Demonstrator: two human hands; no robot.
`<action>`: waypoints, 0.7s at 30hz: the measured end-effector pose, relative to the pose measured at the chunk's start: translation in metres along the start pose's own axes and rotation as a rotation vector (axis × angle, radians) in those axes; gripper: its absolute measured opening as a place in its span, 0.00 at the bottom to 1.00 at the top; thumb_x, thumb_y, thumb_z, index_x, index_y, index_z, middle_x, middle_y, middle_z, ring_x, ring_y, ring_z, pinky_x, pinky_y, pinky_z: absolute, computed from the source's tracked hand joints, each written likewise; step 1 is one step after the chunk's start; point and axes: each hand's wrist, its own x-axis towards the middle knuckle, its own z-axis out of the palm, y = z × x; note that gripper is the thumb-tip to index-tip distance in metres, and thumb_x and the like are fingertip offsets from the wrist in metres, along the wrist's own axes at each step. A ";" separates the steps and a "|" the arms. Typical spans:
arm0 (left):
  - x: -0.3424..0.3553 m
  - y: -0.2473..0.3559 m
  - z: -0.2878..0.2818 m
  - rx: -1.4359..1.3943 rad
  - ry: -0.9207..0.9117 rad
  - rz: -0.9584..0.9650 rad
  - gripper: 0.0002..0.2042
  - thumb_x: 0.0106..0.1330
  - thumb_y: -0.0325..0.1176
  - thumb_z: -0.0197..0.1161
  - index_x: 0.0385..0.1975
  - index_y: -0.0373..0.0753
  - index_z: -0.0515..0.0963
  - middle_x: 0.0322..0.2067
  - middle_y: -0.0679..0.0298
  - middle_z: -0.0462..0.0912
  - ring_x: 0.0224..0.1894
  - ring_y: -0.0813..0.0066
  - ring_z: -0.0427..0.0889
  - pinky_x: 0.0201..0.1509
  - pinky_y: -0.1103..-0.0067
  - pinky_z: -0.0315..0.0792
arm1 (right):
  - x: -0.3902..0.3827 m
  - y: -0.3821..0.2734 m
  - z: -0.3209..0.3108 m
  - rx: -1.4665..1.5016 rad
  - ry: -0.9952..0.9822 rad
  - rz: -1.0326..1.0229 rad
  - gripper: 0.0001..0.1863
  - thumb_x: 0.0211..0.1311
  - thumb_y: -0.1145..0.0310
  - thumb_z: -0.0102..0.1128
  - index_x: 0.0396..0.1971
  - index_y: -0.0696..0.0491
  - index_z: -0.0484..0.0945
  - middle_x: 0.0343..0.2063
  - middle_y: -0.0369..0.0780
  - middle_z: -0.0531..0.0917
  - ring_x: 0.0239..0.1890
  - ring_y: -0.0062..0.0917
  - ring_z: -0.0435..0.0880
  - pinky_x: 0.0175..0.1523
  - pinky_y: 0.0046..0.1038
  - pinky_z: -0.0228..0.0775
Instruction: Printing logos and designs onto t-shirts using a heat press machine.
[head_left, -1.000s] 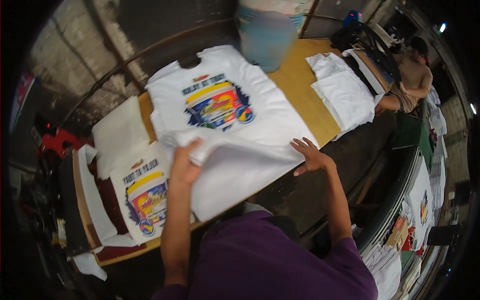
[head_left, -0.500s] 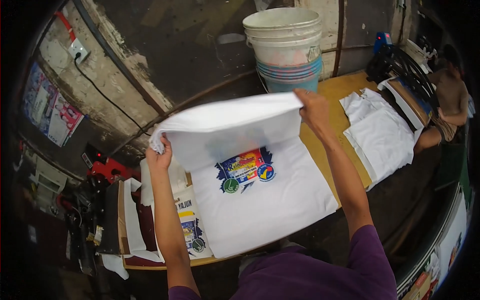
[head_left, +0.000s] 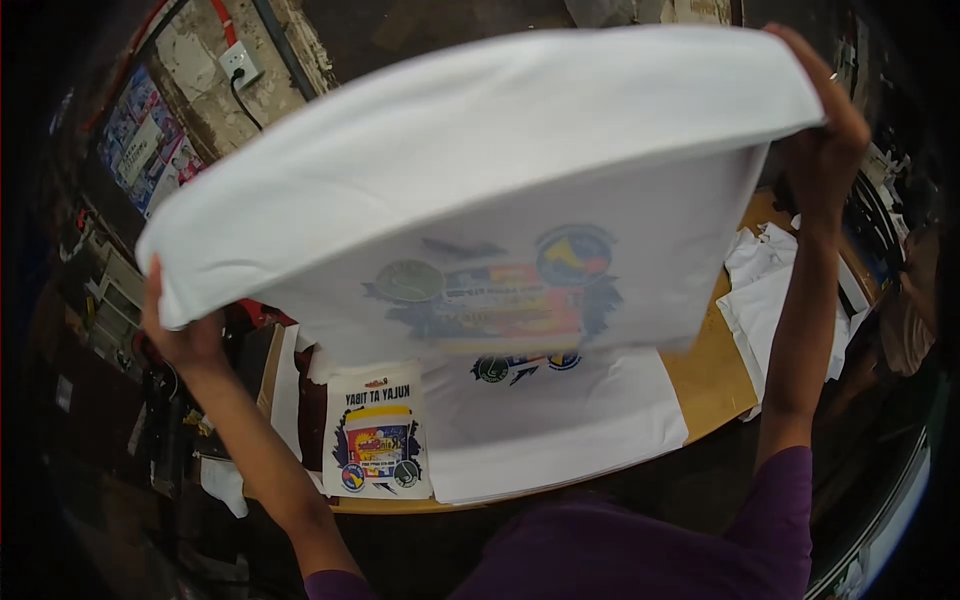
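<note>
A wide white fabric piece is stretched up between my two hands, its upper edge folded over. My left hand grips its left corner, fingers closed. At the far upper right, my right hand is closed on the opposite corner. A colourful print shows faintly through the hanging part. Beneath lies white printed fabric on the yellow tabletop, its own print partly hidden. Left of that fabric rests a pale sheet bearing a mirrored print of a paint bucket and round emblems.
More white fabric lies on the table's right part, with a person beyond it. An open box stands at the left. A wall socket with a plugged cord and a poster are at the upper left.
Both hands have risen and spread apart, lifting the fabric piece toward me. It now hides the buckets behind the table, and its print shows through upside down.
</note>
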 end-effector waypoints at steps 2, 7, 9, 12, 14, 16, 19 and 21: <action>0.002 0.050 0.020 -0.129 -0.321 -0.037 0.21 0.69 0.34 0.45 0.56 0.25 0.62 0.53 0.46 0.71 0.56 0.56 0.71 0.64 0.62 0.61 | 0.033 -0.009 -0.018 -0.053 0.060 0.044 0.16 0.57 0.78 0.55 0.47 0.55 0.78 0.43 0.39 0.83 0.44 0.24 0.82 0.48 0.22 0.73; -0.006 0.012 -0.006 -0.101 0.039 -0.085 0.18 0.66 0.32 0.50 0.52 0.26 0.67 0.48 0.49 0.76 0.50 0.60 0.78 0.55 0.68 0.72 | 0.026 -0.015 -0.022 0.158 -0.130 0.093 0.24 0.49 0.87 0.49 0.48 0.54 0.78 0.43 0.39 0.83 0.47 0.24 0.81 0.53 0.23 0.70; -0.014 0.010 -0.033 -0.171 0.015 -0.196 0.18 0.66 0.31 0.50 0.51 0.25 0.67 0.47 0.49 0.76 0.50 0.60 0.77 0.57 0.69 0.71 | 0.025 -0.029 -0.024 0.138 -0.256 0.146 0.26 0.47 0.88 0.47 0.48 0.54 0.78 0.42 0.40 0.83 0.46 0.24 0.81 0.53 0.22 0.69; -0.009 0.021 -0.015 -0.111 0.067 -0.147 0.18 0.66 0.31 0.50 0.51 0.25 0.67 0.47 0.49 0.76 0.50 0.60 0.78 0.57 0.69 0.71 | 0.038 -0.026 -0.036 0.090 -0.225 0.125 0.29 0.43 0.89 0.43 0.48 0.54 0.78 0.41 0.39 0.84 0.46 0.23 0.81 0.53 0.22 0.68; 0.001 0.050 -0.004 -0.194 -0.183 -0.119 0.17 0.66 0.30 0.51 0.52 0.26 0.67 0.48 0.48 0.75 0.51 0.62 0.76 0.58 0.68 0.70 | 0.050 -0.031 -0.048 0.072 -0.174 0.056 0.28 0.45 0.87 0.45 0.48 0.52 0.78 0.41 0.39 0.84 0.46 0.21 0.80 0.52 0.22 0.69; 0.002 0.101 0.001 -0.129 -0.245 -0.068 0.16 0.67 0.30 0.51 0.50 0.27 0.68 0.49 0.48 0.74 0.51 0.60 0.74 0.57 0.65 0.70 | 0.080 -0.062 -0.075 -0.106 -0.092 0.001 0.19 0.50 0.82 0.53 0.44 0.57 0.79 0.38 0.42 0.84 0.41 0.23 0.81 0.47 0.22 0.70; -0.031 0.130 -0.012 -0.201 -0.219 -0.146 0.16 0.69 0.31 0.48 0.51 0.25 0.67 0.49 0.47 0.73 0.53 0.60 0.72 0.57 0.65 0.69 | 0.092 -0.119 -0.098 -0.114 -0.094 0.075 0.13 0.47 0.79 0.58 0.37 0.63 0.79 0.33 0.45 0.83 0.38 0.29 0.82 0.43 0.27 0.73; -0.087 0.137 -0.017 -0.185 -0.140 0.002 0.19 0.71 0.34 0.45 0.52 0.24 0.66 0.49 0.45 0.72 0.53 0.60 0.72 0.58 0.65 0.68 | 0.072 -0.026 -0.168 0.043 -0.324 0.282 0.22 0.52 0.78 0.53 0.50 0.55 0.76 0.45 0.41 0.82 0.46 0.23 0.80 0.51 0.23 0.69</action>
